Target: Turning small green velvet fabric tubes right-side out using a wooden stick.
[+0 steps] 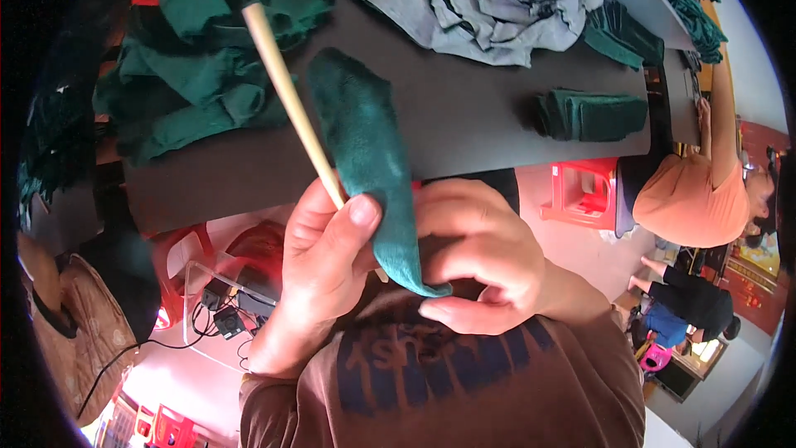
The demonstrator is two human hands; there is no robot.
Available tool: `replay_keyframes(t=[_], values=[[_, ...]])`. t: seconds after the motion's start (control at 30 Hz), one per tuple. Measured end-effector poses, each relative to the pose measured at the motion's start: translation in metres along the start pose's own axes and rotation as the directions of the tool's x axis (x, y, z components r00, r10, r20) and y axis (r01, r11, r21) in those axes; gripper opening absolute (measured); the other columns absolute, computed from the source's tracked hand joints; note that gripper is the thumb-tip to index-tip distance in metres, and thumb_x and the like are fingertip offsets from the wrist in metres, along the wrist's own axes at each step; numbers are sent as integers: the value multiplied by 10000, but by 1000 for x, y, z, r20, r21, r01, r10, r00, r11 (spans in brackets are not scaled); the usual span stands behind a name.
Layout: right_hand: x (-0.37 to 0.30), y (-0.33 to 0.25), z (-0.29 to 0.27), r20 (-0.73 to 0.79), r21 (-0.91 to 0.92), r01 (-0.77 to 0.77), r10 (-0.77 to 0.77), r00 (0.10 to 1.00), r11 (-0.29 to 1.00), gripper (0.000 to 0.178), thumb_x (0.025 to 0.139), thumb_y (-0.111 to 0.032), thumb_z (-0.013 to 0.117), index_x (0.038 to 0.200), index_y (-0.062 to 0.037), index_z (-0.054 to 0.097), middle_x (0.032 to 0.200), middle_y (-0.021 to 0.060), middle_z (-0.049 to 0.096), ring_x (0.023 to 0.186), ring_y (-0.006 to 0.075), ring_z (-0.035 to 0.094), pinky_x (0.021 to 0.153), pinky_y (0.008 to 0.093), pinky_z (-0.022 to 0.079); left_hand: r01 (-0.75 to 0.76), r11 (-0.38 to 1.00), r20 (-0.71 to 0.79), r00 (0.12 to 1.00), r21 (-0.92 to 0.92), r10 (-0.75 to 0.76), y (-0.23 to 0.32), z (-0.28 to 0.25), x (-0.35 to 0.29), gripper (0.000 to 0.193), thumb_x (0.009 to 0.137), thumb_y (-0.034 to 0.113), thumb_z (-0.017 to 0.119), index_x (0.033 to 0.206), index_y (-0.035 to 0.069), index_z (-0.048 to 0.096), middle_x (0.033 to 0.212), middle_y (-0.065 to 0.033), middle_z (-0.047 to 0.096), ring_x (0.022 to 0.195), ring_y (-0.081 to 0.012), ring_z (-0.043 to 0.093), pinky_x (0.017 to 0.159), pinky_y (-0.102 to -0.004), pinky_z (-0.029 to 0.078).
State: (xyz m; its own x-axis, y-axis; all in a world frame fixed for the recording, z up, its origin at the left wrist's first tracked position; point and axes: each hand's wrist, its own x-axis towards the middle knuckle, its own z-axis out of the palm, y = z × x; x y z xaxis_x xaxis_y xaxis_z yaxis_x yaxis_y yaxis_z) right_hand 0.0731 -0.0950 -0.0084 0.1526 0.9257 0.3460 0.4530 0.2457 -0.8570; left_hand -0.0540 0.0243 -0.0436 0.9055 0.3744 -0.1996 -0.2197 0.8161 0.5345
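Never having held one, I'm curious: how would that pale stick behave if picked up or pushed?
The pale stick is probably stiff, since it runs straight well beyond the left hand. It's likely light, being so slim. It also looks rounded, so it might roll when pushed.

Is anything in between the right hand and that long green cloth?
Nothing visible. The right hand is beside the green cloth, near its lower tip; the pale stick in the left hand rises on the other side.

Glare whitens the floor at lower left; fisheye corners blacken.
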Motion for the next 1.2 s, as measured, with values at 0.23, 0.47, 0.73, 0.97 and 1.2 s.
replay_keyframes(t=[0.23,0.47,0.73,0.97,1.2], values=[[-37,2,16,-152,672,-286,506,849,683,183,854,-148,580,938,9,543,853,70,502,766,125,485,689,239,386,-7,944,-111,993,330,46,-27,13,-20,297,811,197,639,1025,13,546,947,-63,600,842,-138,569,802,-278,445],[-66,3,17,-317,499,-183,375,871,847,114,839,-64,597,773,-7,524,738,39,519,664,92,485,572,224,376,-102,921,38,995,376,95,-44,18,-26,172,867,152,577,948,4,543,870,-30,575,745,-68,509,695,-204,415],[-83,-1,18,69,971,-185,562,825,152,109,913,-148,511,913,-48,553,849,-37,560,790,14,488,715,173,397,109,949,-121,990,297,-76,-39,39,-33,121,853,136,582,913,33,560,733,6,548,564,-27,428,509,-166,325],[-84,-7,14,-336,765,-184,627,703,617,138,861,-102,573,953,-6,537,865,12,521,775,70,466,713,208,390,0,865,-69,997,502,40,-49,44,-33,114,865,134,567,885,26,538,711,26,497,603,-32,426,558,-162,345],[-93,-4,-9,-410,109,-202,229,883,973,143,725,-28,667,829,44,599,756,131,589,653,178,557,572,251,432,-146,609,60,985,780,160,-62,49,-25,61,853,63,549,860,5,531,732,11,503,629,-49,430,554,-180,357]])
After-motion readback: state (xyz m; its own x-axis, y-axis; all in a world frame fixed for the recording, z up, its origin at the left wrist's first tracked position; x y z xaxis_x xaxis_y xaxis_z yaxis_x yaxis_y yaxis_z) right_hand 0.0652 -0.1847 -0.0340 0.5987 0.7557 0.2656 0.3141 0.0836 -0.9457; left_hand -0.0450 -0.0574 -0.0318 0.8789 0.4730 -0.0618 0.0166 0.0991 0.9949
